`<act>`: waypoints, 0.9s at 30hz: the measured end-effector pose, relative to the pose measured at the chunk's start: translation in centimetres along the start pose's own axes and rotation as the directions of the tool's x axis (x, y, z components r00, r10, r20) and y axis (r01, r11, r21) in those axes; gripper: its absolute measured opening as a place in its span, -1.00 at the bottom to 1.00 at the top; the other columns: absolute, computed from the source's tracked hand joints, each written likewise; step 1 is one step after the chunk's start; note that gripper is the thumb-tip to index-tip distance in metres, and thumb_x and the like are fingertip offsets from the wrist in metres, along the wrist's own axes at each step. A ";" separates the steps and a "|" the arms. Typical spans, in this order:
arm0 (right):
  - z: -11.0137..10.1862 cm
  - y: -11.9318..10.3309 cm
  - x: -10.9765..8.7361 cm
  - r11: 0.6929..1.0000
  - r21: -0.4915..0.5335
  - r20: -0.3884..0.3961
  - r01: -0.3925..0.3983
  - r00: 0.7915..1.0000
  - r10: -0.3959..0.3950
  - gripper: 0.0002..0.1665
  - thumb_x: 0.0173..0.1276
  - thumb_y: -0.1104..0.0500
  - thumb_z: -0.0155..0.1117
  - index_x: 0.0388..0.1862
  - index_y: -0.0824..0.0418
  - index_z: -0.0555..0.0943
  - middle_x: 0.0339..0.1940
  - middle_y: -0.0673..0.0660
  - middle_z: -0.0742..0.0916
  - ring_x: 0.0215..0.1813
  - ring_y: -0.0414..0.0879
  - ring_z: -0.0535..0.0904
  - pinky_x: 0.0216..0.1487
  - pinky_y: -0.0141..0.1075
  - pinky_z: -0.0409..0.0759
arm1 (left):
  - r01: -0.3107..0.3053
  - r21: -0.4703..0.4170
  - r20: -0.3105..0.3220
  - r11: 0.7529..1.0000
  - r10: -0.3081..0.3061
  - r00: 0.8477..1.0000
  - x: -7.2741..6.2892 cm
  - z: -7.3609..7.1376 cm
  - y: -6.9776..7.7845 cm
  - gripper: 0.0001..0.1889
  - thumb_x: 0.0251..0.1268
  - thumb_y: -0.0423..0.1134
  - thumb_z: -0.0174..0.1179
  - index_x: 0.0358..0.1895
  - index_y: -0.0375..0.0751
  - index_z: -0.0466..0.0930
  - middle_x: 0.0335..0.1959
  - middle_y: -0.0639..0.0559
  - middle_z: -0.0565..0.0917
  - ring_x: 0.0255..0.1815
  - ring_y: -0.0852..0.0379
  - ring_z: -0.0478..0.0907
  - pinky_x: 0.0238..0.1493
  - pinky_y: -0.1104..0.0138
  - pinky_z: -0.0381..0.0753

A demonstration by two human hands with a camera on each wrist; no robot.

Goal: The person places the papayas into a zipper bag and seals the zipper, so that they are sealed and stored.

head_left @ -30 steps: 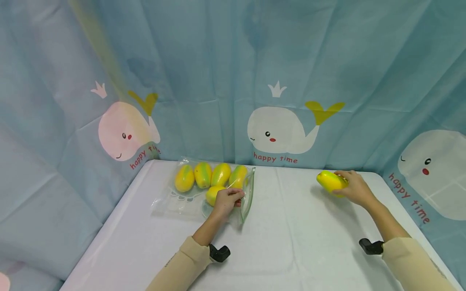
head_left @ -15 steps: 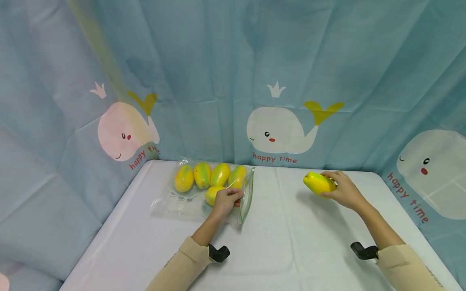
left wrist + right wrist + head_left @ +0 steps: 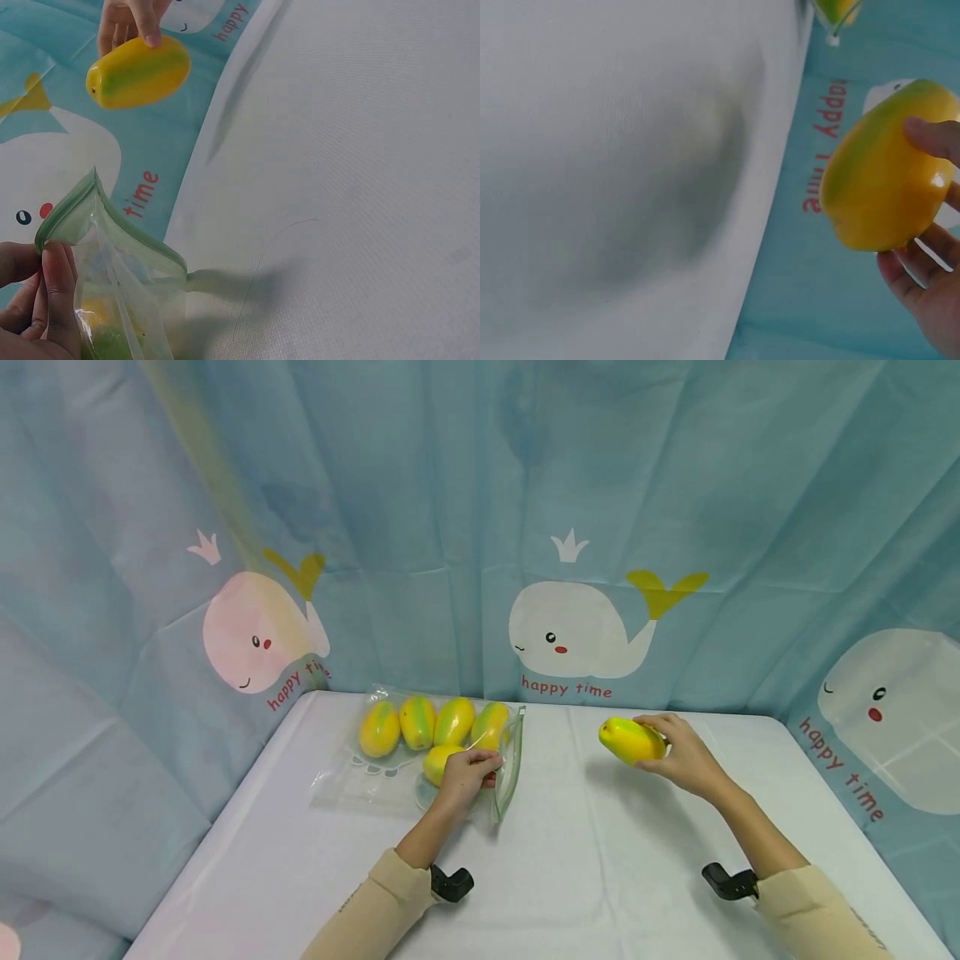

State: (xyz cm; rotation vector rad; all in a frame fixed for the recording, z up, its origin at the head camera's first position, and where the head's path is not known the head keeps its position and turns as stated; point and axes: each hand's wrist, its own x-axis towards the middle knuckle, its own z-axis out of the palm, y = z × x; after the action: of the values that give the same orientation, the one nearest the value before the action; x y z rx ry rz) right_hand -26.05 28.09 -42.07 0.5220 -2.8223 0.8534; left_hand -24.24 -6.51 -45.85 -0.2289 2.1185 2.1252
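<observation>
My right hand point(image 3: 686, 762) grips a yellow papaya point(image 3: 630, 741) with a green stripe, thumb on one side and fingers on the other. It is held above the white table, its shadow below, to the right of the clear zip bag point(image 3: 352, 789). In the left wrist view, the papaya point(image 3: 142, 73) hangs beyond the bag's green zip edge point(image 3: 142, 240). My left hand point(image 3: 463, 777) pinches the bag near its mouth, which faces right and stands partly raised. Several similar papayas point(image 3: 417, 722) lie inside the bag, one partly hidden by my left hand.
A white cloth covers the table point(image 3: 555, 860). Behind and at the sides hangs a blue curtain point(image 3: 420, 527) printed with whales, close to the table's back edge. Each wrist wears a black camera mount point(image 3: 452, 884).
My right hand has carried the papaya leftward over the table, toward the bag. The left hand and the bag have stayed in place.
</observation>
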 end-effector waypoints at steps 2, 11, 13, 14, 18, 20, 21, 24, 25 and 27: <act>0.3 -0.4 0.1 1.000 -0.003 -0.004 0.010 1.000 -0.010 -0.25 0.07 0.27 0.51 0.27 0.29 0.46 0.16 0.35 0.53 0.11 0.20 0.43 0.08 0.12 0.53 | 0.003 0.007 0.004 1.000 -0.003 1.000 -0.2 0.0 0.4 -0.74 0.32 -0.34 0.22 -0.04 -0.50 0.63 -0.36 -0.05 0.66 -0.47 0.21 0.51 -0.38 0.45 0.65; 2.1 -2.1 0.6 0.998 0.019 0.026 0.052 0.998 -0.053 -0.27 0.04 0.28 0.53 0.24 0.24 0.50 0.13 0.29 0.57 0.14 0.20 0.45 0.19 0.22 0.50 | -0.002 -0.001 -0.011 1.000 0.002 1.000 0.3 0.1 -0.6 -0.73 0.31 -0.29 0.25 -0.05 -0.44 0.65 -0.39 0.03 0.65 -0.48 0.25 0.51 -0.41 0.50 0.62; 2.5 -2.4 0.6 0.998 0.022 0.036 0.066 0.997 -0.067 -0.28 0.04 0.28 0.54 0.23 0.23 0.51 0.12 0.27 0.58 0.14 0.19 0.46 0.20 0.22 0.48 | -0.005 -0.001 -0.015 1.000 0.005 1.000 0.4 0.2 -0.8 -0.73 0.31 -0.28 0.26 -0.06 -0.44 0.65 -0.39 0.03 0.65 -0.48 0.25 0.51 -0.41 0.50 0.62; 2.8 -2.6 0.7 0.997 0.023 0.039 0.073 0.996 -0.074 -0.28 0.03 0.28 0.54 0.23 0.22 0.52 0.10 0.26 0.58 0.14 0.18 0.46 0.20 0.22 0.48 | -0.006 -0.001 -0.016 1.000 0.006 1.000 0.4 0.2 -0.8 -0.73 0.31 -0.28 0.26 -0.06 -0.44 0.65 -0.39 0.03 0.65 -0.48 0.24 0.51 -0.41 0.49 0.63; 3.6 -3.3 0.8 0.995 0.025 0.056 0.096 0.994 -0.097 -0.29 0.01 0.27 0.55 0.21 0.21 0.55 0.07 0.22 0.59 0.11 0.15 0.47 0.17 0.17 0.51 | -0.001 -0.003 -0.018 1.000 0.001 1.000 0.4 0.2 -0.9 -0.74 0.30 -0.29 0.26 -0.07 -0.44 0.65 -0.39 0.03 0.66 -0.48 0.24 0.52 -0.40 0.48 0.63; 4.1 -3.8 0.9 0.995 0.026 0.068 0.101 0.992 -0.102 -0.29 0.01 0.25 0.56 0.20 0.19 0.55 0.06 0.20 0.59 0.10 0.12 0.47 0.16 0.15 0.52 | -0.001 -0.004 -0.022 1.000 0.001 1.000 0.4 0.3 -0.9 -0.74 0.30 -0.29 0.27 -0.08 -0.44 0.66 -0.40 0.03 0.66 -0.49 0.25 0.52 -0.41 0.49 0.63; 4.3 -4.1 1.0 0.994 0.025 0.076 0.103 0.992 -0.105 -0.29 0.01 0.24 0.56 0.21 0.19 0.55 0.06 0.19 0.60 0.10 0.11 0.47 0.15 0.14 0.52 | -0.003 -0.004 -0.024 1.000 0.003 1.000 0.5 0.3 -0.8 -0.74 0.29 -0.29 0.27 -0.08 -0.44 0.66 -0.40 0.04 0.65 -0.49 0.25 0.52 -0.42 0.49 0.63; 4.9 -4.9 1.3 0.994 0.020 0.103 0.110 0.988 -0.111 -0.28 -0.01 0.22 0.56 0.21 0.16 0.56 0.07 0.18 0.60 0.09 0.09 0.46 0.13 0.10 0.53 | -0.007 -0.007 -0.030 1.000 0.007 1.000 0.5 0.3 -0.7 -0.74 0.29 -0.29 0.28 -0.08 -0.44 0.66 -0.42 0.05 0.65 -0.51 0.25 0.51 -0.43 0.50 0.62; 5.1 -5.2 1.4 0.993 0.018 0.114 0.113 0.987 -0.114 -0.28 -0.01 0.22 0.57 0.20 0.16 0.56 0.07 0.18 0.60 0.08 0.09 0.46 0.12 0.08 0.53 | -0.007 -0.005 -0.031 1.000 0.006 0.999 0.5 0.3 -0.7 -0.74 0.28 -0.29 0.28 -0.08 -0.44 0.66 -0.42 0.05 0.64 -0.51 0.25 0.51 -0.43 0.50 0.62; 5.5 -5.7 1.6 0.993 0.009 0.131 0.120 0.984 -0.121 -0.28 -0.02 0.21 0.57 0.20 0.15 0.56 0.07 0.18 0.60 0.07 0.08 0.47 0.11 0.05 0.53 | -0.005 0.000 -0.034 1.000 0.005 0.999 0.5 0.3 -0.6 -0.74 0.28 -0.28 0.28 -0.08 -0.43 0.66 -0.42 0.05 0.64 -0.51 0.25 0.51 -0.43 0.50 0.62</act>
State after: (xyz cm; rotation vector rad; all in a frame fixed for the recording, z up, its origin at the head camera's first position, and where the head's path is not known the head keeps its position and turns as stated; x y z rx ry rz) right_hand -25.64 20.09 -43.30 0.7676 -2.8712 0.8255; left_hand -24.64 -6.18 -46.60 -0.2613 2.1394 2.1397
